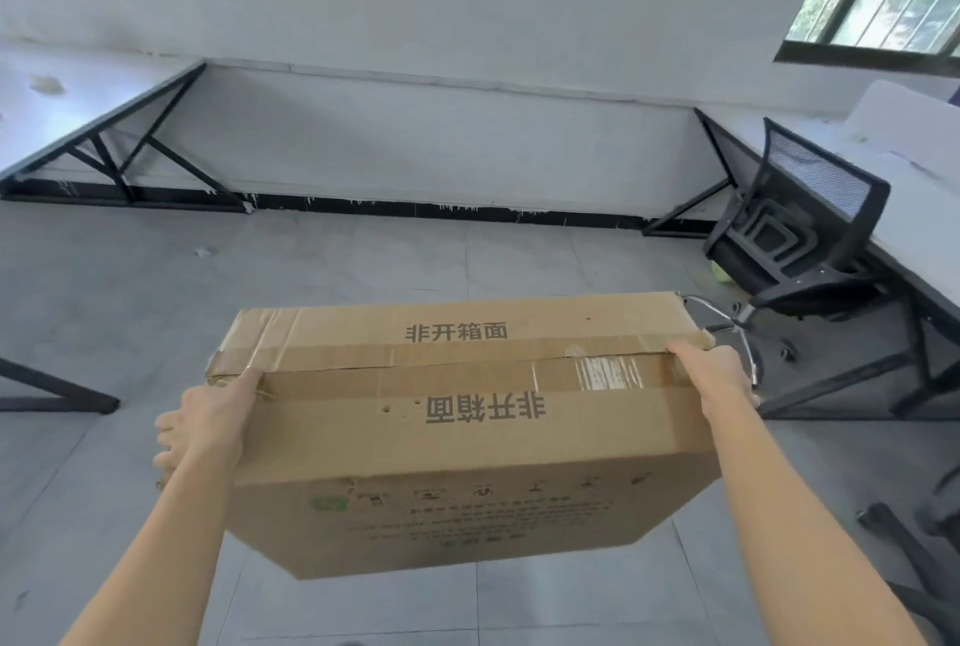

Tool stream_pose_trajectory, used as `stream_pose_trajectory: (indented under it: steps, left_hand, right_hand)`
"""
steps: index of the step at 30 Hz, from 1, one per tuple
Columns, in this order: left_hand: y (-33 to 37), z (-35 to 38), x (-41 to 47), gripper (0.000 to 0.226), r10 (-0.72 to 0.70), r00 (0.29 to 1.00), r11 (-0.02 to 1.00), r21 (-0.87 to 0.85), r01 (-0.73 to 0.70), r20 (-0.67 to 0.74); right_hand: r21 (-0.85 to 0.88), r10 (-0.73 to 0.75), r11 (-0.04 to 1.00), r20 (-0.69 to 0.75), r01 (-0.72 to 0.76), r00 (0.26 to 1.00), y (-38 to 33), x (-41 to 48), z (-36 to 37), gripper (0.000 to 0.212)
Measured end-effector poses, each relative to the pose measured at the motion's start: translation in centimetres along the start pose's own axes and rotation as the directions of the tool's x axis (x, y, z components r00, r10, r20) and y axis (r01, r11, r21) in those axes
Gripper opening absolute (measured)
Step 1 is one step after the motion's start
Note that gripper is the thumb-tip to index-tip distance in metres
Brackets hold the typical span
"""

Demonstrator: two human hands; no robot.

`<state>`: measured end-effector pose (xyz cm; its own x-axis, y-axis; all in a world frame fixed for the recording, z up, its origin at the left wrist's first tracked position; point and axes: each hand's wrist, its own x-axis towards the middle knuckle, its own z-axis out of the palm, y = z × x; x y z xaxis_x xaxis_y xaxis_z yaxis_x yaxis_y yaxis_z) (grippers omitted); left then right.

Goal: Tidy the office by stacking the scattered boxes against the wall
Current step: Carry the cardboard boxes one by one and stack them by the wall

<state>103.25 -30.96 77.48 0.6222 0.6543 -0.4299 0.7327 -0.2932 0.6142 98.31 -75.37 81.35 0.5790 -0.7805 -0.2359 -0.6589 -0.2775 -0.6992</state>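
Note:
A large brown cardboard box [457, 437] with black printed characters and taped seams hangs in the air in front of me, above the grey tiled floor. My left hand [208, 422] grips its left end, thumb on top and fingers curled down the side. My right hand [714, 375] grips the right end, thumb lying on the top face and fingers hidden behind the edge. The white wall [441, 141] with a black skirting strip stands ahead, a stretch of bare floor between it and the box.
A white desk on black legs [104, 136] runs along the left, and another desk leg [57, 393] juts in at mid left. A black mesh office chair [800, 234] is tucked under the white desk [914, 208] on the right. Windows sit in both upper corners.

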Motion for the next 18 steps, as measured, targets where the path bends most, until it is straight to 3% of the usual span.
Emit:
stream_pose_trajectory:
  steps: [3,10,18]
  left_hand:
    - [2.6,1.6,1.8,0.075,-0.004,1.0,1.0,-0.027,0.004,-0.031]
    - [10.0,6.0,8.8,0.075,-0.034,0.998,0.999,-0.039,0.032,-0.045]
    - [23.6,12.2,16.3,0.08,0.001,0.999,0.999,-0.04,0.001,0.049]
  right_hand:
    - [0.033,-0.011,0.999,0.019,0.01,1.0,-2.6,3.1,1.8,0.038]
    - [-0.035,-0.034,0.999,0.057,0.036,0.998,-10.3,10.4,7.3,0.032]
    - [-0.022,0.041,0.999,-0.027,-0.042,0.999,-18.2,20.5,11.9,0.046]
